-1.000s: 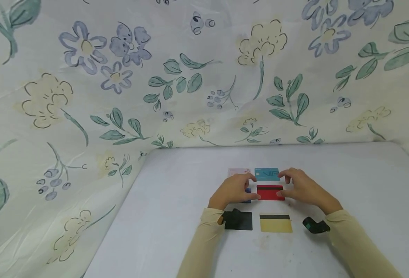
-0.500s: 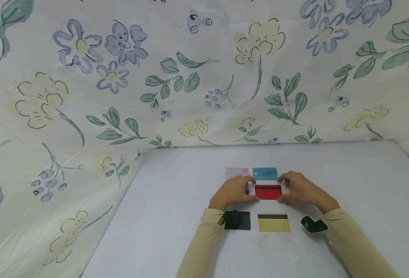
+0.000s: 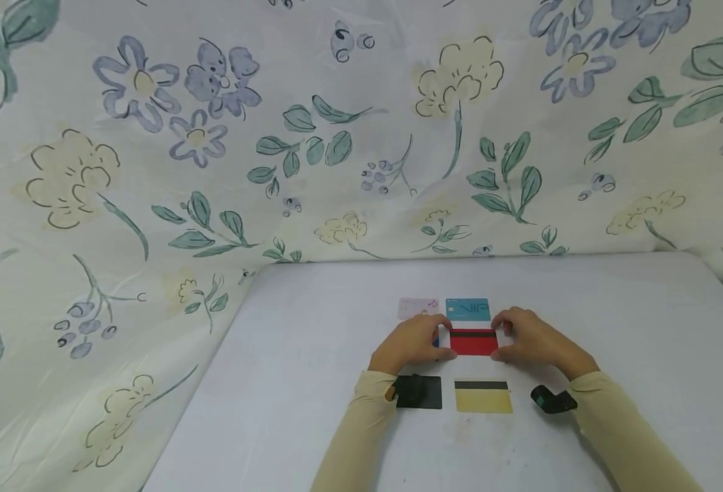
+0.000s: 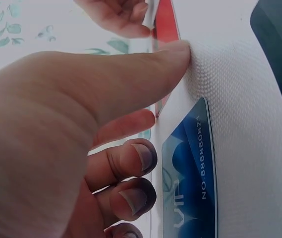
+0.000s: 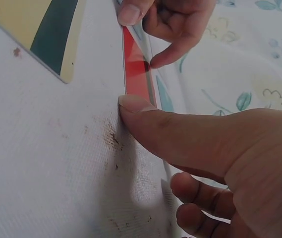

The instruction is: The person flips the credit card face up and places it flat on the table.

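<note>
A red card (image 3: 473, 342) with a dark stripe lies on the white table between both hands. My left hand (image 3: 412, 342) holds its left end, thumb at the near corner and index finger at the far corner. At the right end, my right hand (image 3: 530, 339) grips it the same way, with thumb and index finger at its corners. In the right wrist view, the right thumb (image 5: 160, 129) touches the edge of the red card (image 5: 137, 72). Under the left hand's loosely curled other fingers lies a blue VIP card (image 4: 193, 173), mostly hidden in the head view.
Behind the hands lie a pink card (image 3: 419, 307) and a teal VIP card (image 3: 468, 309). Nearer are a black card (image 3: 430, 393), partly covered by the left wrist camera, and a yellow card (image 3: 483, 396) with a dark stripe. Flowered cloth (image 3: 386, 137) hangs beyond the table.
The right hand's fingers have shifted slightly at the red card's right end. The view has swung a little; the card and the left hand stay nearly in place.
</note>
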A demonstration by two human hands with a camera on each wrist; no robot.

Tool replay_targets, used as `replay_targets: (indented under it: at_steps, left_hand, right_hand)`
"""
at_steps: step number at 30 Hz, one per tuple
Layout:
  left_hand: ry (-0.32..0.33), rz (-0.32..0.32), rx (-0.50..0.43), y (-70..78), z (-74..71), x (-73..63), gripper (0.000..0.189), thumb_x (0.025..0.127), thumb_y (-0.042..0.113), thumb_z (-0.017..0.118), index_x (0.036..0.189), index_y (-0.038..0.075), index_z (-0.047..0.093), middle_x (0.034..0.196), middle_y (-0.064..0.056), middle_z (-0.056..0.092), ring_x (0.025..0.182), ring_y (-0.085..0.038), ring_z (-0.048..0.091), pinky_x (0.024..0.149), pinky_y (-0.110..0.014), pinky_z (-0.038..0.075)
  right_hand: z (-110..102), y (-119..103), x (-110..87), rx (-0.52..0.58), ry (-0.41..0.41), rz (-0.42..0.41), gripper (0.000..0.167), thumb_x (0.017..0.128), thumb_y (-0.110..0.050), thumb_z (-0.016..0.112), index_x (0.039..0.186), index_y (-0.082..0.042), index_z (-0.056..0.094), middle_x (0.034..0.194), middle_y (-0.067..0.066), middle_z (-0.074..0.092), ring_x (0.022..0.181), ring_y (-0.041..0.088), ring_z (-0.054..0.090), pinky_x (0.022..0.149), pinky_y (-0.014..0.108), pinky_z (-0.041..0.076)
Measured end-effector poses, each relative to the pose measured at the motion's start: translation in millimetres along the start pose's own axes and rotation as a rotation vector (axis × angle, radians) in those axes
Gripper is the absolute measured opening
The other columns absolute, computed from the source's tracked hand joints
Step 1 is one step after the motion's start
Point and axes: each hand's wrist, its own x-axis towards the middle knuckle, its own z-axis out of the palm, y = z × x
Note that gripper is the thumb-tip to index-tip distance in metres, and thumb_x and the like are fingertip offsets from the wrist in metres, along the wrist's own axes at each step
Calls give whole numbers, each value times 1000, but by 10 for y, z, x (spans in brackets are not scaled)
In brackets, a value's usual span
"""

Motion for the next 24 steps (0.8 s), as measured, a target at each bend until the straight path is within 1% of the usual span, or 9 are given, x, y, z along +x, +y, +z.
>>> replay_targets:
  at_steps: [7, 10, 16, 24]
  left_hand:
    - [-6, -12, -26, 12, -20, 30, 52, 87, 38, 83, 132, 21, 65, 85, 4, 61, 73, -9, 56, 64, -20, 46]
    - [-3, -9, -24, 19, -14, 29, 52, 86, 37, 83, 132, 20, 65, 84, 4, 61, 72, -9, 56, 63, -20, 45]
    - [4, 6, -16, 21, -12, 25, 51, 87, 36, 83, 132, 20, 65, 85, 4, 61, 73, -9, 55, 63, -19, 45]
    - [-4, -5, -20, 26, 5, 40, 52, 88, 38, 83, 132, 20, 62, 86, 4, 59, 76, -10, 55, 63, -20, 45]
  right_hand:
    - [-9, 8, 42, 25, -7, 34, 53, 79, -19, 89, 123, -1, 64, 100, 10, 57, 96, 24, 52, 76, 30, 49]
    - [-6, 14, 41, 27, -4, 21, 53, 79, -18, 90, 122, -1, 64, 98, 10, 55, 94, 23, 52, 74, 31, 49]
    - [0, 6, 35, 10, 10, -8, 52, 78, -17, 90, 120, 0, 64, 96, 9, 54, 92, 22, 51, 74, 32, 49]
    - [-14, -24, 12, 8, 12, -40, 52, 78, -14, 90, 119, 2, 62, 97, 10, 54, 93, 22, 51, 76, 32, 49]
